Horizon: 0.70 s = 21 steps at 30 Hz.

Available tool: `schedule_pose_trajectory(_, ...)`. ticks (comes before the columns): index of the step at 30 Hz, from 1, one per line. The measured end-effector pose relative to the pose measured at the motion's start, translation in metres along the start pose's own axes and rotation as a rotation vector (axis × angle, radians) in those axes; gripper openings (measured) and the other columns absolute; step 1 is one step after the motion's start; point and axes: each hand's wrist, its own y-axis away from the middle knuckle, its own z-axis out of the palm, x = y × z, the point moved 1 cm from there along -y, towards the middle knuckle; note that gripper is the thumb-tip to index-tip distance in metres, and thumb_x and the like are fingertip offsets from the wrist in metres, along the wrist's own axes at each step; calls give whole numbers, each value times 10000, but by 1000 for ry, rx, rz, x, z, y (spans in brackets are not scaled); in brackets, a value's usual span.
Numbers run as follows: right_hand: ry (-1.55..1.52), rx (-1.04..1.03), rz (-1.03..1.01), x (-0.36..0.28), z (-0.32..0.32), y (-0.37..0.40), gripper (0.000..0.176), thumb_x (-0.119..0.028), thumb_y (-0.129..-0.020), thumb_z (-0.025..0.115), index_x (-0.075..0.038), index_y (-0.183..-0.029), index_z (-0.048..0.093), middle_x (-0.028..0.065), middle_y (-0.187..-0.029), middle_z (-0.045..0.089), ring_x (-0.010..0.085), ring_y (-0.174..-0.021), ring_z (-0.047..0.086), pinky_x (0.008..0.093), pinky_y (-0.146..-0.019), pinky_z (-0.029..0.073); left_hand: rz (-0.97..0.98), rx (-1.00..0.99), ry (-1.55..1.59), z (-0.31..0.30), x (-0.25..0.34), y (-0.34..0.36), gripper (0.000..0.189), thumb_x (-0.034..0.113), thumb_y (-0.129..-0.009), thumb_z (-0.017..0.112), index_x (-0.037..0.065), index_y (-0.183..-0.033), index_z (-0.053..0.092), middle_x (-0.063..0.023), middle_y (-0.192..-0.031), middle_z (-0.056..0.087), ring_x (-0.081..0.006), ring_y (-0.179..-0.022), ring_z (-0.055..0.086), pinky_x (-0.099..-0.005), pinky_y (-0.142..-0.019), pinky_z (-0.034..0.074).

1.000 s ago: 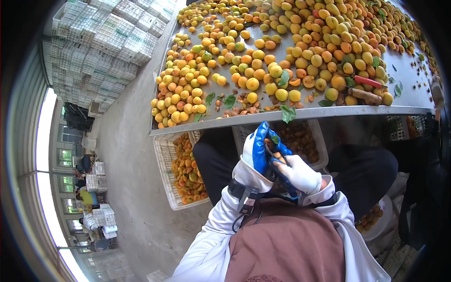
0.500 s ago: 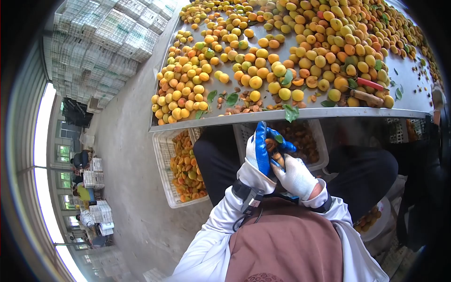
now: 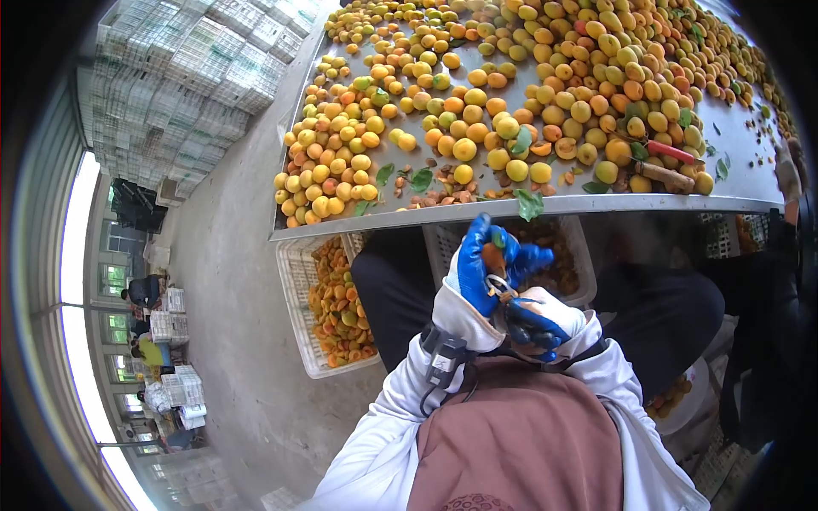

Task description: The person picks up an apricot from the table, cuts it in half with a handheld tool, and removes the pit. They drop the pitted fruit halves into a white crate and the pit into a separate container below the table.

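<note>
In front of my lap, my left hand (image 3: 474, 271), in a white glove with blue coating, is closed around an orange apricot (image 3: 493, 258); a bit of green shows at the fruit. Just below and to its right, my right hand (image 3: 544, 322), gloved the same way, is curled around a small tool with a looped metal end (image 3: 496, 284). That loop is right at the apricot's lower side. The fingers hide most of the tool's handle.
Many apricots (image 3: 464, 149) cover the metal table (image 3: 409, 219), with leaves, pits and a red-handled tool (image 3: 671, 152). Beneath it stand a white crate of apricot pieces (image 3: 294, 298) and another crate (image 3: 584, 264). Stacked crates (image 3: 183, 85) and people (image 3: 146, 291) are further left.
My right hand has rolled over, showing its blue palm side and the tool's metal loop. My left fingers have spread slightly around the apricot.
</note>
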Motion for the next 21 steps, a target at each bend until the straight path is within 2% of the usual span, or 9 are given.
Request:
schedule_pose_trajectory(2, -363, 82, -8, -10, 14, 3, 466, -374, -1036, 579, -35, -718, 559, 15, -541, 508, 107, -410, 466, 257, -385, 354, 124, 88, -32, -5, 6, -7, 362, 341, -1065, 509, 64, -854, 607, -67, -756, 615, -264, -836, 687, -454, -909, 555)
schedule_pose_trajectory(4, -259, 212, -162, -5, 14, -5, 458, -396, -1026, 591, -40, -738, 571, 3, -572, 522, 100, -424, 471, 248, -393, 353, 518, 15, -467, -21, 20, -13, 325, 295, -1071, 512, 26, -947, 645, -103, -917, 706, -256, -939, 705, -388, -893, 558)
schedule_pose_trajectory(6, 249, 565, 200, -10, 7, -8, 368, -326, -1003, 602, 11, -862, 646, 66, -591, 602, 179, -493, 589, 341, -464, 451, 779, 61, -826, -34, 45, 4, 317, 265, -1068, 520, -15, -1038, 667, -121, -1016, 714, -210, -963, 678, -349, -934, 511)
schedule_pose_trajectory(7, 734, 743, 106, 7, 4, -13, 380, -353, -973, 637, 20, -904, 665, 173, -670, 674, 294, -614, 693, 413, -553, 513, 988, -115, -1397, -22, 69, 35, 638, 179, -667, 751, -44, -1237, 570, -144, -1165, 625, -249, -1070, 627, -360, -1015, 469)
schedule_pose_trajectory(8, 948, 802, 189, 8, 7, -12, 384, -353, -939, 668, 31, -953, 669, 251, -768, 685, 397, -746, 702, 468, -658, 531, 1062, 118, -1632, -31, 82, 51, 639, 194, -649, 743, -33, -1222, 574, -133, -1163, 623, -231, -1077, 620, -363, -1009, 473)
schedule_pose_trajectory(10, 805, 725, 83, 11, 7, -9, 384, -361, -938, 666, 24, -934, 663, 243, -786, 693, 435, -753, 681, 488, -694, 530, 968, 591, -869, -60, 115, 72, 370, 207, -852, 735, -21, -1128, 641, -98, -986, 681, -225, -983, 653, -384, -957, 494)
schedule_pose_trajectory(12, 762, 715, 58, -4, 15, -5, 380, -373, -935, 670, 7, -932, 656, 238, -783, 691, 430, -756, 683, 487, -689, 536, 1013, 617, -1197, -125, 166, 116, 209, 148, -1022, 555, -3, -1118, 663, -144, -1157, 680, -230, -1024, 664, -395, -962, 498)
schedule_pose_trajectory(14, 934, 727, 126, -8, 16, -5, 367, -379, -928, 682, -13, -932, 647, 241, -786, 690, 426, -762, 685, 488, -688, 540, 722, 1153, -2287, -120, 192, 148, 175, 107, -940, 641, 21, -1085, 688, -163, -1169, 671, -315, -1125, 628, -436, -1012, 464)
schedule_pose_trajectory(21, 1002, 692, 121, -8, 21, -10, 382, -398, -934, 682, -19, -971, 648, 208, -784, 705, 400, -746, 698, 475, -686, 542, 1167, 92, -2270, 2, 135, 29, 453, 192, -823, 763, 95, -1249, 644, -151, -1303, 610, -366, -1292, 516, -498, -1093, 371)
